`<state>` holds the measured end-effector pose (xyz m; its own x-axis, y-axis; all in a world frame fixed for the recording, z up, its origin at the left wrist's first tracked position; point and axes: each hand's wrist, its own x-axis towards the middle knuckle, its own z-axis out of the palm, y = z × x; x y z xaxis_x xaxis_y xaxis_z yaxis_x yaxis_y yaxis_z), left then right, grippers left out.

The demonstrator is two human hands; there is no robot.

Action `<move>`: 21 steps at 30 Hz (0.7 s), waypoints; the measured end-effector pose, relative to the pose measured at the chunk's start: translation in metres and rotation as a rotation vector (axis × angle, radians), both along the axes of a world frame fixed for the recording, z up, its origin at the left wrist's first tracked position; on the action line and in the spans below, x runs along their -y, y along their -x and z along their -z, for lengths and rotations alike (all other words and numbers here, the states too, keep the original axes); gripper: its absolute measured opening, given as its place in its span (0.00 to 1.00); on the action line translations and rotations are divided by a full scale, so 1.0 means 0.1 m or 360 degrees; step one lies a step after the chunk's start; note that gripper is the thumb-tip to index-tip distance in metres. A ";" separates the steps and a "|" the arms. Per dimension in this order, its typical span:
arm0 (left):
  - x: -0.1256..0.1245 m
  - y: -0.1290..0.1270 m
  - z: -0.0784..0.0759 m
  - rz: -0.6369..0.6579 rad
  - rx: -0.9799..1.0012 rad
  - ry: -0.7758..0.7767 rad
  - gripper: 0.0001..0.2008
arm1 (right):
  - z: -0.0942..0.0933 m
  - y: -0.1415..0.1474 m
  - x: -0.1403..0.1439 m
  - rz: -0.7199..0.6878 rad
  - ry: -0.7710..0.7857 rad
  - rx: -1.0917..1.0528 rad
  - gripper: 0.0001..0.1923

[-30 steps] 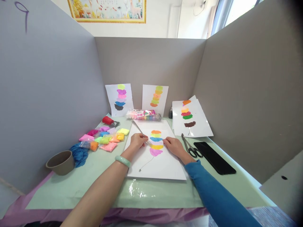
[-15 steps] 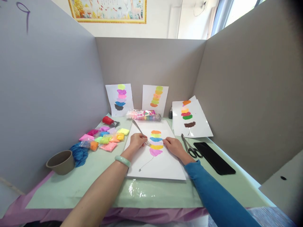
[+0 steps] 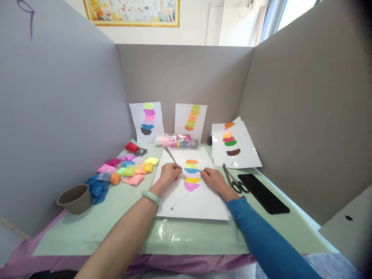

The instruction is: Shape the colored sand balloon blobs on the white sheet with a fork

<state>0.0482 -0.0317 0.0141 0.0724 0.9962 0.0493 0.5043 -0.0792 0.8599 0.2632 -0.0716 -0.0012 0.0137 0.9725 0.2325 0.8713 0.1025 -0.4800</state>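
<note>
My left hand (image 3: 169, 173) is closed around a metal fork (image 3: 172, 156), its tines pointing down at the coloured patches. Under both hands lies a white sheet (image 3: 200, 207) bearing a column of patches: orange, yellow-green, blue, pale lilac, yellow and pink-purple. A thin drawn line runs down from the lowest, pink-purple patch (image 3: 191, 186). The fork's tips meet the column between the blue patch (image 3: 192, 171) and the yellow patch (image 3: 192, 180). My right hand (image 3: 213, 178) rests on the sheet to the right, fingers bent together at the blue patch's edge; what they hold, if anything, is hidden.
Left are several bright clay packets (image 3: 130, 170), a blue cloth (image 3: 98, 189) and a brown pot (image 3: 74, 198). Scissors (image 3: 234, 183) and a black phone (image 3: 263, 193) lie right. Painted sheets (image 3: 190, 120) lean at the back behind a plastic-wrapped pack (image 3: 177, 141). Grey panels enclose the table.
The fork has shifted slightly to the right and its tips sit a touch higher on the column. My right hand stays in nearly the same place.
</note>
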 end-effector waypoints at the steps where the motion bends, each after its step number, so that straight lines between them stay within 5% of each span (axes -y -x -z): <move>1: 0.00 0.00 0.00 0.0003 -0.0011 -0.0006 0.05 | 0.00 0.00 0.00 0.0002 0.0002 -0.0001 0.16; 11: -0.01 0.01 0.02 0.0003 0.0186 0.0049 0.05 | -0.01 0.00 0.00 0.0002 0.0012 0.0012 0.16; 21: -0.02 -0.04 0.04 0.0016 -0.0129 -0.0066 0.06 | -0.03 0.02 0.01 0.0012 0.0012 0.0031 0.16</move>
<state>0.0527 -0.0298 0.0101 0.0880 0.9926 0.0838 0.5709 -0.1192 0.8123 0.2615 -0.0730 0.0015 0.0169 0.9740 0.2258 0.8811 0.0922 -0.4638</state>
